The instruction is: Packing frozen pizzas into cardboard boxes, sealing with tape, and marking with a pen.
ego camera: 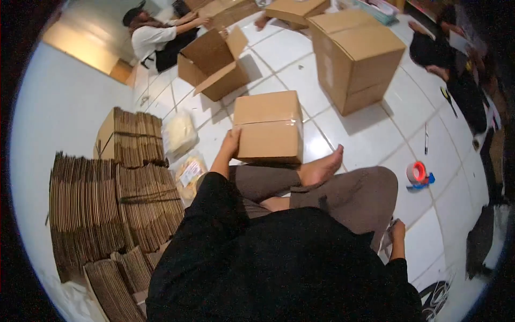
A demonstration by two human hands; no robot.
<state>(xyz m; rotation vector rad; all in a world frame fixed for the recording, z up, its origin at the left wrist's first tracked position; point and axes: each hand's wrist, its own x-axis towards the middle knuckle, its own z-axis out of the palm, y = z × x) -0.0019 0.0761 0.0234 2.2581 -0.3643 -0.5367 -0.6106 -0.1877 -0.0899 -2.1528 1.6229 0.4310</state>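
A taped cardboard box point(267, 139) lies on the floor just in front of my crossed legs. My left hand point(231, 141) grips its left side, with the thumb at the top edge. Clear tape runs across the middle of the top and over the right edge. Down beside my right knee is my right hand point(398, 231), fingers curled. A small pale thing point(385, 239) shows against it, too blurred to name, and whether the hand holds it is unclear. A tape dispenser point(420, 175) with an orange-red rim and blue handle lies beyond that knee.
Bundled flat cardboard point(82, 197) is stacked along the left wall, beside two clear plastic packs point(180, 133). Ahead stand an open carton point(213, 68) and a tall closed carton point(354, 60). A pen-like cutter point(426, 139) and scissors point(448, 100) lie right, near seated people.
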